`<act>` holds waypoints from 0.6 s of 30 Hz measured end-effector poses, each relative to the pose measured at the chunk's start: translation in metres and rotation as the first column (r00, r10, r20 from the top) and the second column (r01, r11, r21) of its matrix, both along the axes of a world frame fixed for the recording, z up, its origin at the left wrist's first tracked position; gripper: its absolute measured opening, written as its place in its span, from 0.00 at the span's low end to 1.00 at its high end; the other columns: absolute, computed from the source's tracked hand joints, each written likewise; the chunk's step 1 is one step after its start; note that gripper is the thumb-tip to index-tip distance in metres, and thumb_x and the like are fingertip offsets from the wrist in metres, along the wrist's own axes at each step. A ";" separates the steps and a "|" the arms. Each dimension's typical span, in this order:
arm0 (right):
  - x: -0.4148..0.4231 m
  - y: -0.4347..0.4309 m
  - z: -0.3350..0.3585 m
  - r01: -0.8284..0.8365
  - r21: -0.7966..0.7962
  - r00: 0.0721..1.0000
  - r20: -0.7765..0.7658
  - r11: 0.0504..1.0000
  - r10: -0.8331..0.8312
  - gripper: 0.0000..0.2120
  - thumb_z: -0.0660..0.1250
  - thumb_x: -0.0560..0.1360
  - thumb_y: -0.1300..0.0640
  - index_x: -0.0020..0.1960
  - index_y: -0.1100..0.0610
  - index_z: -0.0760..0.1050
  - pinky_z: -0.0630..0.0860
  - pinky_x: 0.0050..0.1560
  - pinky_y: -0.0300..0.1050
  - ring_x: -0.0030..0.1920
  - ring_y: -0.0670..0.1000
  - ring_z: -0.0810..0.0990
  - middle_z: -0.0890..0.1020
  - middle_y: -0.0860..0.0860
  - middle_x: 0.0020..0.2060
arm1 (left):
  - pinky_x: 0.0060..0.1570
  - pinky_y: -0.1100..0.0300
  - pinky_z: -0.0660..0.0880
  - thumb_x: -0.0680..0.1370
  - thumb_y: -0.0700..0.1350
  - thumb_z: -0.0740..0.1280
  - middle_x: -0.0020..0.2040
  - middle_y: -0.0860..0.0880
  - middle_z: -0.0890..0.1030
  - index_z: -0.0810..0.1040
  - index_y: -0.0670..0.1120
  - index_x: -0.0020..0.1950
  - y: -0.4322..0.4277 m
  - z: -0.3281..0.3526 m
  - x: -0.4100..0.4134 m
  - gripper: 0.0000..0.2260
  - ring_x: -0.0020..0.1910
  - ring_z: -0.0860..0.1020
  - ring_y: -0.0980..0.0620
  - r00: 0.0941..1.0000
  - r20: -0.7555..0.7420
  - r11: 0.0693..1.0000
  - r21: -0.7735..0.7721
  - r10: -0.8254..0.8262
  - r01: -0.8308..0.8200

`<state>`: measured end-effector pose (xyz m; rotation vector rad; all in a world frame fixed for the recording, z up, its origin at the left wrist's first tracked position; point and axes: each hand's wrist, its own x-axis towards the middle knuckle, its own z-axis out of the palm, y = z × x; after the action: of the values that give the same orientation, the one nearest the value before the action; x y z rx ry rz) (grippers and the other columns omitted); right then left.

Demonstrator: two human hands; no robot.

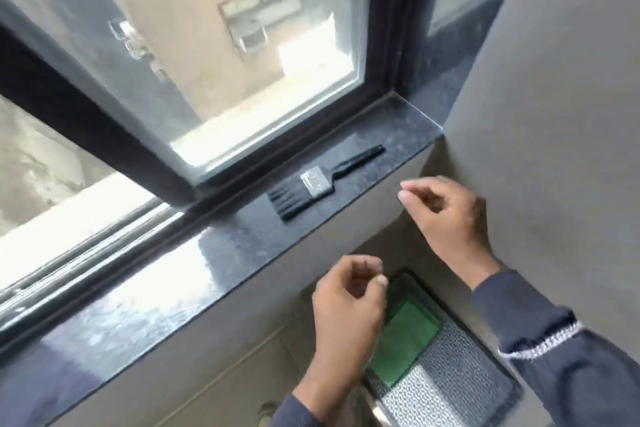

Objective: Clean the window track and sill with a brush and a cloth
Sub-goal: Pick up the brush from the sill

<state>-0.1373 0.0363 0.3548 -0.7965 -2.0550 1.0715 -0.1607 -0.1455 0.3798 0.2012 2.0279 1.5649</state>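
A black brush (320,182) with a metal ferrule lies flat on the dark speckled stone sill (194,274), bristles toward the lower left, handle toward the upper right. My right hand (446,215) hovers just right of the brush, off the sill's front edge, fingers loosely curled and empty. My left hand (349,302) hangs below the sill, also loosely curled and empty. A folded green cloth (405,340) lies beneath it on a grey patterned seat (453,381). The window track (86,253) runs along the sill's far side at left.
A dark-framed sliding pane (242,62) stands shut on the right; the left part of the window is open to the outside. A beige wall (554,114) closes off the sill's right end. Beige floor tiles lie below.
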 end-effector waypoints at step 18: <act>-0.055 0.032 0.042 -0.665 0.464 0.665 0.725 0.585 0.179 0.07 0.63 0.79 0.62 0.54 0.61 0.78 0.76 0.54 0.57 0.55 0.58 0.74 0.80 0.56 0.51 | 0.29 0.69 0.70 0.68 0.38 0.73 0.29 0.55 0.79 0.80 0.48 0.31 0.005 0.035 -0.132 0.08 0.31 0.78 0.58 0.954 -0.280 0.898 -0.439 -0.107 -0.028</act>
<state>-0.1922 0.0682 0.3969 -0.1772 -3.0573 0.0959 -0.2932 -0.1407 0.4148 0.3157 2.5367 1.0564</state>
